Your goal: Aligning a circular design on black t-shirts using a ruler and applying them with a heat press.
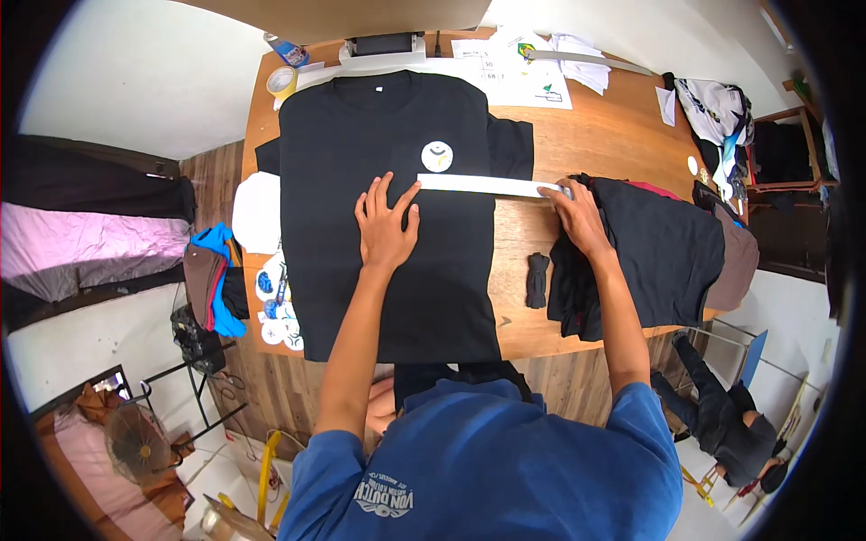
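A black T-shirt (pixel 397 307) lies flat on the wooden table, its neckline at the far side. On its chest sits a white round patch (pixel 437 157) with a dark and yellow print. Just below the patch, a flat white strip (pixel 487 185) runs from the shirt across to the right, past the shirt's side. My left hand (pixel 388 225) rests on the shirt with fingers spread, its index fingertip at the strip's left end. At the other end, my right hand (pixel 577 216) pinches the strip between thumb and fingers, beside a pile of folded dark shirts (pixel 658 252).
A dark rolled cloth bundle (pixel 537 279) lies between shirt and pile. Several round patches (pixel 275 334) are at the table's left edge. Behind are a tape roll (pixel 281 83), a blue can (pixel 287 50), printed sheets (pixel 514 77) and a long metal ruler (pixel 595 59). Another person (pixel 731 433) is at right.
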Demonstrator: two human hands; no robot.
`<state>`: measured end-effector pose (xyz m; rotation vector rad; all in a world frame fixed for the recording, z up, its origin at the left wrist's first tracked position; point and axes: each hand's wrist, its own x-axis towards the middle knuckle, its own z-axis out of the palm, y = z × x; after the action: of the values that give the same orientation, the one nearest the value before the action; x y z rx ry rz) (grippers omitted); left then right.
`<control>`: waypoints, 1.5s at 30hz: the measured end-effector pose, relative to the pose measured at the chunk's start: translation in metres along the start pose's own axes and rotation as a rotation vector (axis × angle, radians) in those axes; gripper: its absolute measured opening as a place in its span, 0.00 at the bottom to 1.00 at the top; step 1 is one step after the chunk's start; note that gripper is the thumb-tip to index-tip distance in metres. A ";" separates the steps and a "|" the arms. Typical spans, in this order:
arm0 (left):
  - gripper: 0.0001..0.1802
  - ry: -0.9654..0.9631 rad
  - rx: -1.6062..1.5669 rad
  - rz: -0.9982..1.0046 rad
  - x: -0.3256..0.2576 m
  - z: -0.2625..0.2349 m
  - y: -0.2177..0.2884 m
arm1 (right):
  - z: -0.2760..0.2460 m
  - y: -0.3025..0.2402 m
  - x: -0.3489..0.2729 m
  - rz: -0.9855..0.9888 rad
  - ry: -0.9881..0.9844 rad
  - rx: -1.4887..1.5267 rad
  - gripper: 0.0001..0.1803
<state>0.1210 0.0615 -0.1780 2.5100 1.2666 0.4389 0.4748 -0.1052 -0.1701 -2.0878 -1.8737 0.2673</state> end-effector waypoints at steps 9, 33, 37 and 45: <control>0.22 -0.006 0.013 -0.022 -0.002 -0.002 0.002 | 0.002 0.002 0.002 -0.011 -0.015 0.004 0.20; 0.27 -0.049 -0.042 -0.036 -0.004 0.011 -0.003 | 0.044 -0.172 -0.148 0.569 0.025 0.622 0.22; 0.30 -0.097 0.072 -0.013 -0.041 0.012 0.003 | 0.082 -0.186 -0.166 0.673 0.380 0.745 0.27; 0.40 -0.351 0.131 -0.038 -0.169 0.016 0.017 | 0.143 -0.153 -0.125 0.837 0.449 0.637 0.34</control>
<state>0.0441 -0.0872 -0.2088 2.5176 1.2322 -0.0956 0.2675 -0.1996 -0.2578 -2.0843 -0.4925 0.4556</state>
